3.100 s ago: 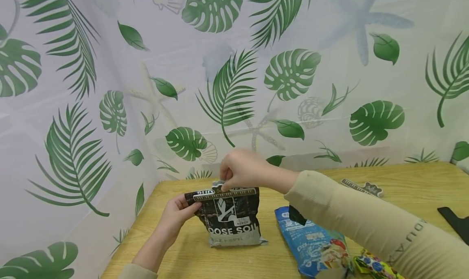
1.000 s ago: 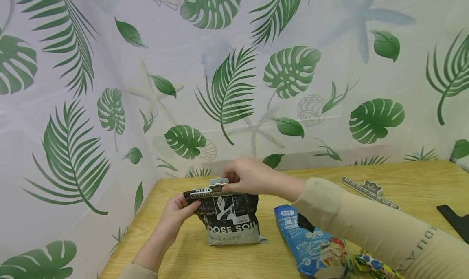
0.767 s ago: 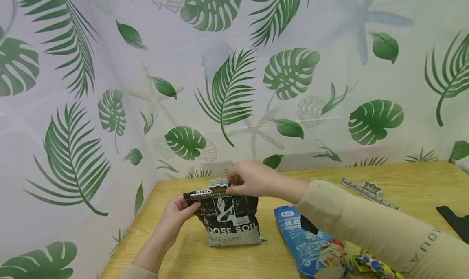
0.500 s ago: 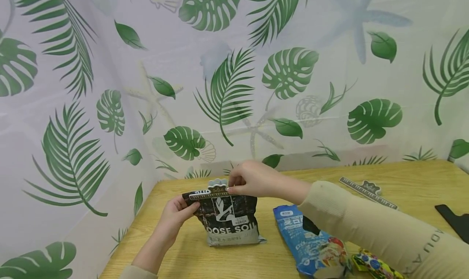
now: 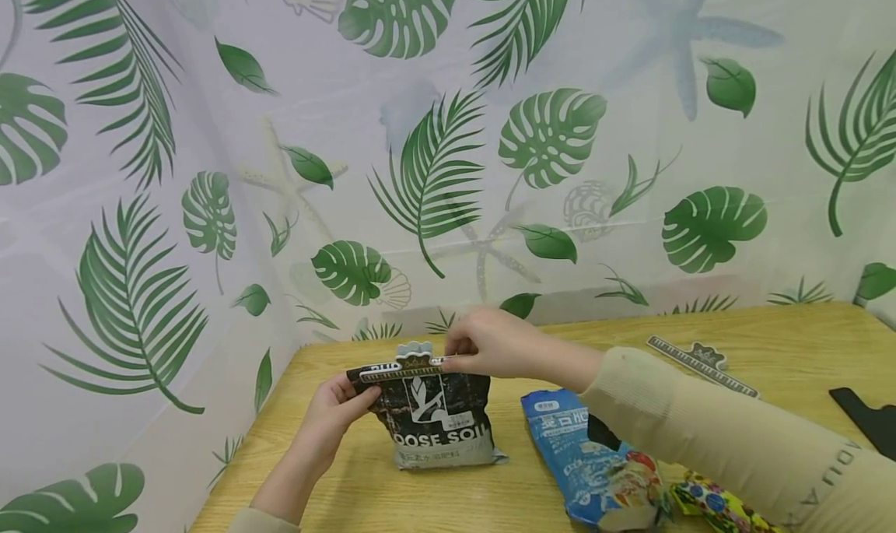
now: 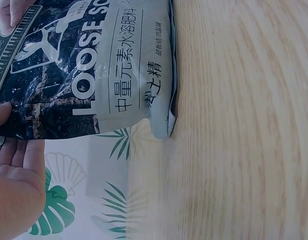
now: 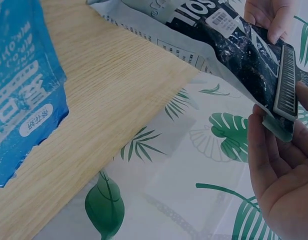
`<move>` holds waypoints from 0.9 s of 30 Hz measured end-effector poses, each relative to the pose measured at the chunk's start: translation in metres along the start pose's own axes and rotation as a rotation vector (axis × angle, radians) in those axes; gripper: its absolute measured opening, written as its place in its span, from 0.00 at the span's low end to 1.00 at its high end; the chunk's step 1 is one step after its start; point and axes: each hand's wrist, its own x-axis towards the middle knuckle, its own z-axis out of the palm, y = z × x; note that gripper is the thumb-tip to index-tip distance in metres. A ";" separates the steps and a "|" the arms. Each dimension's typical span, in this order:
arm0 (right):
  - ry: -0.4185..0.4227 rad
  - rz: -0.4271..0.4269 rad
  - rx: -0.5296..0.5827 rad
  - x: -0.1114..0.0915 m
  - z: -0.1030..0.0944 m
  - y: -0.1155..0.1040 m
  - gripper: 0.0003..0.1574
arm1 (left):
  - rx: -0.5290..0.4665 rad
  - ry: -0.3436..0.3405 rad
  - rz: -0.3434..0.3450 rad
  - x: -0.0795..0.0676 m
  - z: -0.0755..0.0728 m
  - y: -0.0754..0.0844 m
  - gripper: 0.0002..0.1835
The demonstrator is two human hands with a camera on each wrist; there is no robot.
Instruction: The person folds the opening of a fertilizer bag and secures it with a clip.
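Beside a blue packet (image 5: pixel 584 459) — partly behind one sleeve (image 5: pixel 707 428) — both hands (image 5: pixel 332 416) (image 5: pixel 493 346) pinch a black bag (image 5: pixel 437 422)

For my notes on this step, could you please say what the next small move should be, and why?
Probably ease the right hand off and see whether the clip holds: it lies across the top of the bag, and the left hand grips one corner.

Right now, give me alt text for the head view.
The left hand and right hand hold a black bag upright on the table, a piano-key clip across its top. Farther right lie a blue bag, yellow packet and second clip.
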 end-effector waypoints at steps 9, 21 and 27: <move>-0.011 0.042 0.005 -0.005 0.003 0.007 0.17 | -0.004 -0.006 -0.009 -0.001 0.000 0.001 0.07; -0.009 0.064 0.036 -0.013 0.006 0.013 0.22 | 0.000 0.011 -0.005 -0.002 0.001 0.002 0.09; -0.019 0.070 0.045 -0.018 0.010 0.018 0.25 | -0.004 0.009 -0.003 -0.003 0.001 0.002 0.09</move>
